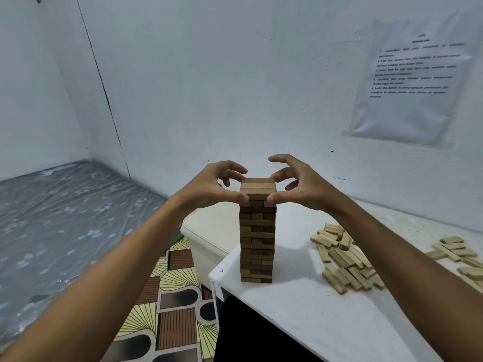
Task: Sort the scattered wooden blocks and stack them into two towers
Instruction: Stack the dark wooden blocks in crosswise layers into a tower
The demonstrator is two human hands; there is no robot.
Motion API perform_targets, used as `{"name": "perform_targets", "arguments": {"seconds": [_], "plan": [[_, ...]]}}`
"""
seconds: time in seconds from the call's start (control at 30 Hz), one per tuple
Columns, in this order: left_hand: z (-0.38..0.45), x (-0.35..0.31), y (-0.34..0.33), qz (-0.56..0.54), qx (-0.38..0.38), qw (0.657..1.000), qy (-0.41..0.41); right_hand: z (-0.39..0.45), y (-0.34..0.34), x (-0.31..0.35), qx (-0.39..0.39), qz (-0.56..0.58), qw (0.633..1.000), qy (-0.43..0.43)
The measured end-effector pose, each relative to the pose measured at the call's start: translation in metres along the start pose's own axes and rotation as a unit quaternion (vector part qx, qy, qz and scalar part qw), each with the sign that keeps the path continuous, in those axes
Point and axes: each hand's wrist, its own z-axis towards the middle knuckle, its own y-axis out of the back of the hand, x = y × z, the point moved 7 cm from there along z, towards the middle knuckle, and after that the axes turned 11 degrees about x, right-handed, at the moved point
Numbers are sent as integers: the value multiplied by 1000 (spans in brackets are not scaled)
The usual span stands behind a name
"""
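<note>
A tall tower of dark brown wooden blocks (257,236) stands near the left front corner of the white table (313,304). My left hand (213,188) and my right hand (295,185) flank its top layer, thumbs pressed against the front edge from either side and fingers curled over the back. A scattered heap of pale wooden blocks (345,259) lies on the table to the right of the tower, and more pale blocks (457,253) lie at the far right edge.
A white wall rises behind the table, with a printed sheet (413,79) taped to it. A cream box (209,239) sits left of the table. A plastic-covered mattress (65,218) lies at the left, on a patterned floor (170,309).
</note>
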Motion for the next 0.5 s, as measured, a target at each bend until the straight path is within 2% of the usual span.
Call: {"name": "perform_targets", "arguments": {"seconds": [0.23, 0.37, 0.5], "plan": [[1, 0, -3, 12, 13, 1000, 2, 1, 0, -1, 10, -7, 1000, -1], [2, -2, 0, 3, -10, 1000, 8, 1, 2, -2, 3, 6, 1000, -2], [10, -23, 6, 64, -22, 998, -5, -1, 14, 0, -26, 6, 1000, -8]]}}
